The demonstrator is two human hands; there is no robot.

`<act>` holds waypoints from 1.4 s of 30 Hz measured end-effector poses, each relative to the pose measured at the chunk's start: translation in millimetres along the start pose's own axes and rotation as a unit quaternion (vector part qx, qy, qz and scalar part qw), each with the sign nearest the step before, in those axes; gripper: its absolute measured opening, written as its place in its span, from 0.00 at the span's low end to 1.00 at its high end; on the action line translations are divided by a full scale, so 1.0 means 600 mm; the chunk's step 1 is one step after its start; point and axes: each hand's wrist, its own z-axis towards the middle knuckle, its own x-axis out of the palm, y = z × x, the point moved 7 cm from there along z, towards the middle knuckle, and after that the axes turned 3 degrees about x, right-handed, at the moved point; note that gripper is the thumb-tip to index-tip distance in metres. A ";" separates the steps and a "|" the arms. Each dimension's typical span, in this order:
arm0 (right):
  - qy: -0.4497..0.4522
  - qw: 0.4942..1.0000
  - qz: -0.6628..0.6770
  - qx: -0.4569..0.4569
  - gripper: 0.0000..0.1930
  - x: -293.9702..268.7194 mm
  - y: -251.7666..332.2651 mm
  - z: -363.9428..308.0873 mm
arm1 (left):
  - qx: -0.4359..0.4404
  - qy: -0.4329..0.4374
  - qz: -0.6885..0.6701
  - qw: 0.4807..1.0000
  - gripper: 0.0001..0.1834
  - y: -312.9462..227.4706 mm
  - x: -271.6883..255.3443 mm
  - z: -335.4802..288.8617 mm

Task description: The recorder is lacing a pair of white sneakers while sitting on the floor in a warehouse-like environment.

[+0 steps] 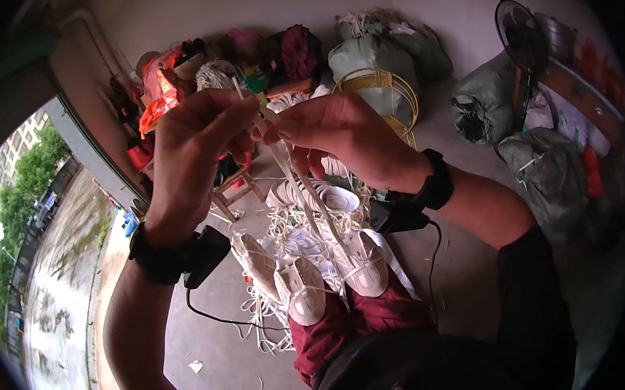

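Note:
Raised in front of me, both hands pinch a flat white cord (pixel 278 154) close together. My left hand (pixel 191 142) is closed, its thumb and forefinger at the cord's upper part, where a thin end sticks up. My right hand (pixel 355 137) is closed on the cord just beside the left fingertips. From the fingers, long strands of the cord hang down toward a tangled pile of white cord (pixel 289 222) on the floor. Exactly how the strands meet between the fingertips is hidden.
Below are my off-white shoes (pixel 303 293). A wooden stool (pixel 238 193), a yellow woven chair (pixel 392 91) and stuffed green sacks (pixel 375 60) stand farther back. At right are a black fan (pixel 521 35) and more sacks (pixel 542 168). A doorway opens left. Black cables run from both wrist devices.

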 end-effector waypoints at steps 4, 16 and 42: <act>-0.015 0.999 -0.007 -0.030 0.12 -0.010 0.022 0.000 | -0.014 0.018 -0.025 0.999 0.09 -0.022 0.014 -0.002; 0.023 0.967 0.237 0.095 0.11 -0.007 -0.014 -0.022 | -0.078 0.058 -0.155 0.983 0.07 0.010 0.030 -0.018; -0.135 0.987 -0.062 -0.055 0.12 -0.069 0.031 -0.070 | -0.070 0.062 -0.133 0.987 0.04 0.013 0.116 0.002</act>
